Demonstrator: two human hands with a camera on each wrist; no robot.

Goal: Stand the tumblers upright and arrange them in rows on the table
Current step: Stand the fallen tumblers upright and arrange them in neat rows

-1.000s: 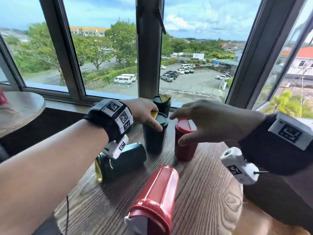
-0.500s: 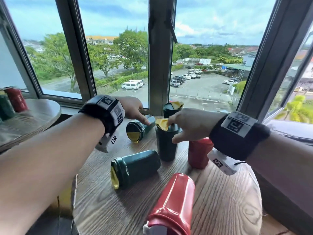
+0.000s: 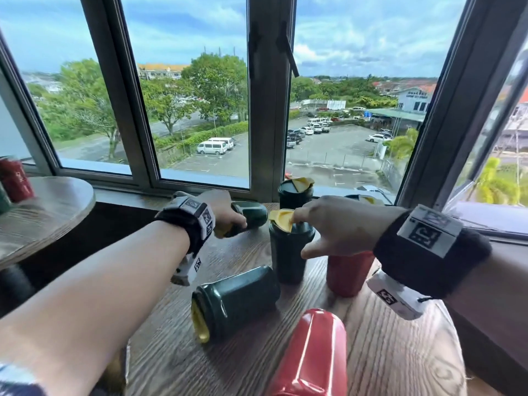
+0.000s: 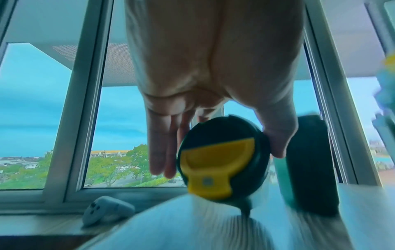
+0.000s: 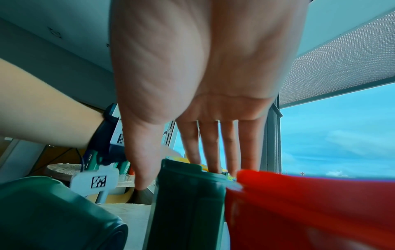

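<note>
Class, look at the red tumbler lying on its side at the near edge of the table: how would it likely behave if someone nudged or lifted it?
The red tumbler would probably roll, since its rounded body lies on the flat table. Its glossy surface may feel slippery. It looks rigid, so it should keep its shape when gripped.

head view high, wrist views low (close), sharing green tumbler (image 3: 288, 247)

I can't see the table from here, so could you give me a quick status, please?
Left hand grips a lying green tumbler. Right hand open on an upright one. Two more lie nearer.
</note>
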